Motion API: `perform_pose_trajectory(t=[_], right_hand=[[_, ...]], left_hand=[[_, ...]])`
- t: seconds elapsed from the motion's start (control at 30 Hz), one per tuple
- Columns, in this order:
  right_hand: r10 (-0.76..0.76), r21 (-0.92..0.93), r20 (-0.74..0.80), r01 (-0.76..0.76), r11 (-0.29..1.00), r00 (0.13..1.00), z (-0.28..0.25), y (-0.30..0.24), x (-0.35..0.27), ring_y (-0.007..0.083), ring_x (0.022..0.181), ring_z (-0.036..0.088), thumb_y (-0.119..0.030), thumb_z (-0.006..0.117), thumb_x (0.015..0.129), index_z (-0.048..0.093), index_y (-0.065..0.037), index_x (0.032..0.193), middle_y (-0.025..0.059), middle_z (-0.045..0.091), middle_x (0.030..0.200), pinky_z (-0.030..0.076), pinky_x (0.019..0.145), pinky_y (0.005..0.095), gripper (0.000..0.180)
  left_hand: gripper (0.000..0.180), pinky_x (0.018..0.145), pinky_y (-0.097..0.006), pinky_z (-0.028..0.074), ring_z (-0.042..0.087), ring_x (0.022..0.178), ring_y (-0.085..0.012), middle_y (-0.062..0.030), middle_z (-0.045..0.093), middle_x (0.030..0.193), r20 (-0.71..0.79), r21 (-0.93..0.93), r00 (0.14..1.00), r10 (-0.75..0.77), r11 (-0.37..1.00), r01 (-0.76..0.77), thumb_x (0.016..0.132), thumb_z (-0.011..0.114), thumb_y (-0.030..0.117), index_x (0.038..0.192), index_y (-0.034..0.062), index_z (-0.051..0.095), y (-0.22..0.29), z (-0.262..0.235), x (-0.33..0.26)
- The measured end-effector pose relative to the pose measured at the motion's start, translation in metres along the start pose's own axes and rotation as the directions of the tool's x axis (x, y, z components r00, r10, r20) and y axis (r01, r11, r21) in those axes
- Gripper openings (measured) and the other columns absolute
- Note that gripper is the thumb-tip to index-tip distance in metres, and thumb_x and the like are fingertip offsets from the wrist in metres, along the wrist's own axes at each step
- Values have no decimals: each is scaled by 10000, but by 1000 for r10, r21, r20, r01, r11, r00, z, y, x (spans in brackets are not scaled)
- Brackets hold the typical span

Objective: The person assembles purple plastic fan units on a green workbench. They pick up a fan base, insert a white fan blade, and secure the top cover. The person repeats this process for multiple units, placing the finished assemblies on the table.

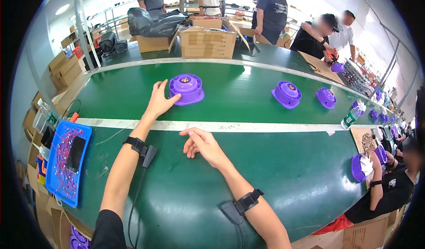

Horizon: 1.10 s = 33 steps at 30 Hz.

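A round purple plastic housing (186, 89) with a flared base and a brass-coloured centre stands on the green conveyor belt (234, 86). Beside its left side is my left hand (159, 100), fingers and thumb spread, the thumb tip at the housing's lower left edge. Whether the thumb presses on it I cannot tell. Over the near green tabletop (283, 169) hangs my right hand (202, 147), holding nothing, its index finger stretched out and the others loosely bent. Each wrist wears a black strap with a small cabled device.
Two more purple housings (287, 94) (326, 98) sit farther right on the belt. At left lies a blue tray (85, 160) with wires and a phone. A water bottle (351, 117) stands at right, near a co-worker handling purple parts. Cardboard boxes (208, 44) line the far side.
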State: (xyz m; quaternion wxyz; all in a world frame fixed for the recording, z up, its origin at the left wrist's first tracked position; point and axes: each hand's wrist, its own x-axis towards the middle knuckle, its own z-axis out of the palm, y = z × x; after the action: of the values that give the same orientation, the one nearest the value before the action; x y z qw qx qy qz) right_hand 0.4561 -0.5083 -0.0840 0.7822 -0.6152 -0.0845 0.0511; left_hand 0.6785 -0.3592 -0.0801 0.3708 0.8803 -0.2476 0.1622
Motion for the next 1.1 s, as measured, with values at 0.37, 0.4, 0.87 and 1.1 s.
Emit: perform_pose_trajectory(t=[0.37, 0.4, 0.87, 1.1], right_hand=[[-39, -2, 21, 39, 999, 999, -1, 8, 5, 113, 598, 612, -279, 422, 1043, 586, -17, 1110, 76, 648, 739, 492, 548, 236, 317], [-63, -3, 30, 63, 998, 998, -1, 9, 6, 116, 588, 613, -295, 418, 1045, 586, -20, 1056, 76, 644, 727, 489, 536, 234, 322], [-139, -120, 49, 144, 982, 989, -6, 19, 8, 121, 483, 581, -401, 433, 1035, 595, -6, 665, 73, 617, 621, 458, 453, 249, 565], [-116, -144, 25, 119, 982, 993, 0, 19, 11, 122, 496, 581, -272, 399, 1049, 584, 0, 844, 73, 612, 643, 461, 449, 241, 388]], left_hand=[[463, 1122, -425, 323, 394, 1356, -358, -202, 434, 1446, 433, -75, 861, 267, 962, -261, 866, 645, 162, 1304, 48, 548, 29, -30, -84], [469, 1122, -431, 325, 398, 1357, -358, -211, 436, 1446, 418, -105, 869, 266, 964, -244, 848, 669, 174, 1288, 49, 565, 36, -34, -93], [164, 771, -275, 480, 604, 837, -113, -56, 632, 886, 498, -657, 829, 254, 735, 169, 970, 526, 84, 1075, -22, 594, 66, -35, -127], [156, 720, -265, 460, 573, 761, -101, -35, 608, 832, 496, -582, 835, 237, 805, 117, 982, 505, 101, 1049, -11, 592, 57, -36, -125]])
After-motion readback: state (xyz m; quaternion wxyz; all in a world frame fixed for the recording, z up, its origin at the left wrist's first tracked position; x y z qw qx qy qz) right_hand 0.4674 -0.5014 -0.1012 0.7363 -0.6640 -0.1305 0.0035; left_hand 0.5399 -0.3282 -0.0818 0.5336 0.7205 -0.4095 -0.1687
